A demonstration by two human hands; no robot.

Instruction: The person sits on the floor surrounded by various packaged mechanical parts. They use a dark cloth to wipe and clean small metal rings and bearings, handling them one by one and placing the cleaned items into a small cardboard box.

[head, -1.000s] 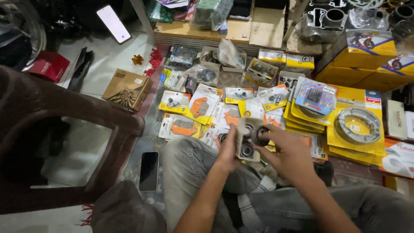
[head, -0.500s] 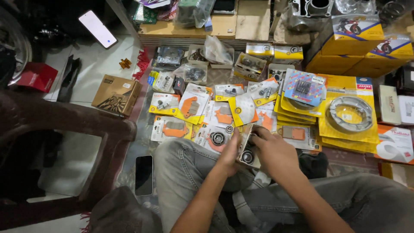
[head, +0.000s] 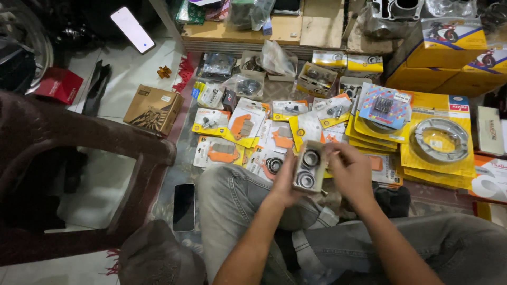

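Note:
I sit cross-legged on the floor with both hands raised over my knees. A small flat pack with two round metal bearings (head: pixel 308 168) is held upright between them. My left hand (head: pixel 285 182) grips its left and lower edge. My right hand (head: pixel 349 170) pinches its upper right corner with the fingertips. Just beyond the pack, several orange and yellow blister cards of brake pads (head: pixel 224 153) and small parts lie spread on the floor.
A dark plastic chair (head: pixel 79 158) stands at the left, a black phone (head: pixel 184 207) beside my left knee. A brown cardboard box (head: pixel 153 109) sits further out. Yellow packs with a brake shoe set (head: pixel 439 140) and stacked yellow boxes (head: pixel 449 47) fill the right.
The bearing pack has turned from lying across my hands to standing upright. My view has shifted slightly, and my right hand moved up to the pack's top corner.

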